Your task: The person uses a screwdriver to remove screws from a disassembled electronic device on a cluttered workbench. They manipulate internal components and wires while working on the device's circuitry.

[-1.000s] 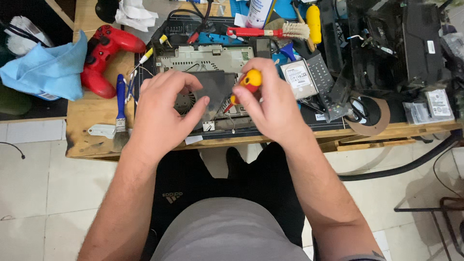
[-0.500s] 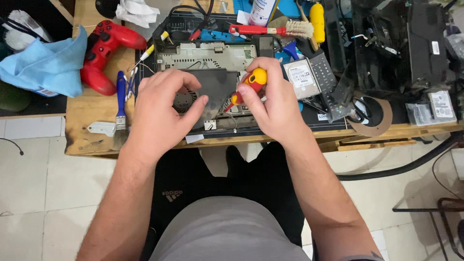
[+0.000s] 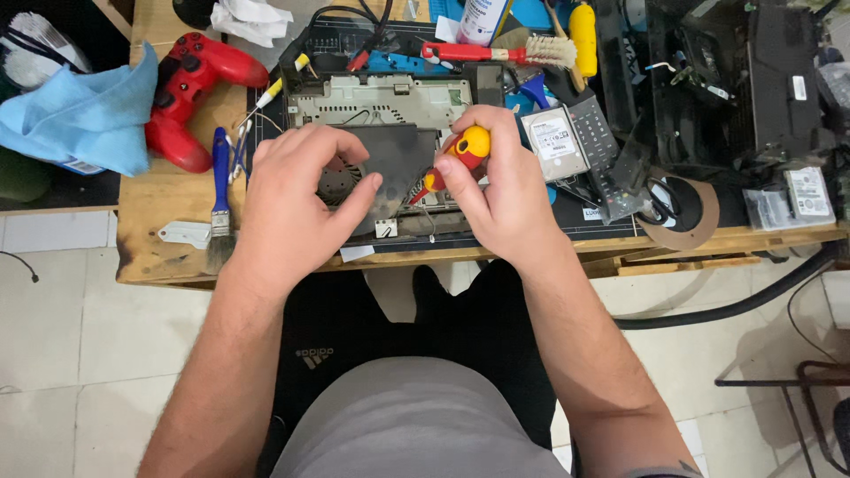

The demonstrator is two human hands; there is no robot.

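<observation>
An opened electronic device (image 3: 381, 106) with a grey metal chassis lies on a black mat on the wooden workbench (image 3: 164, 226). A dark fan and heatsink unit (image 3: 390, 168) sits in its near half. My left hand (image 3: 297, 190) rests on the fan, thumb and fingers spread over it. My right hand (image 3: 500, 190) grips a red and yellow screwdriver (image 3: 456, 158), whose tip points down-left into the dark unit.
A red game controller (image 3: 190, 88) and a blue cloth (image 3: 75, 119) lie at the left. A blue-handled brush (image 3: 220, 199) lies near the front edge. A hard drive (image 3: 553, 142), a red-handled brush (image 3: 496, 53), a tape roll (image 3: 686, 212) and black casings crowd the right.
The view has shifted slightly. My right hand has turned a little on the screwdriver; both hands stay over the fan unit.
</observation>
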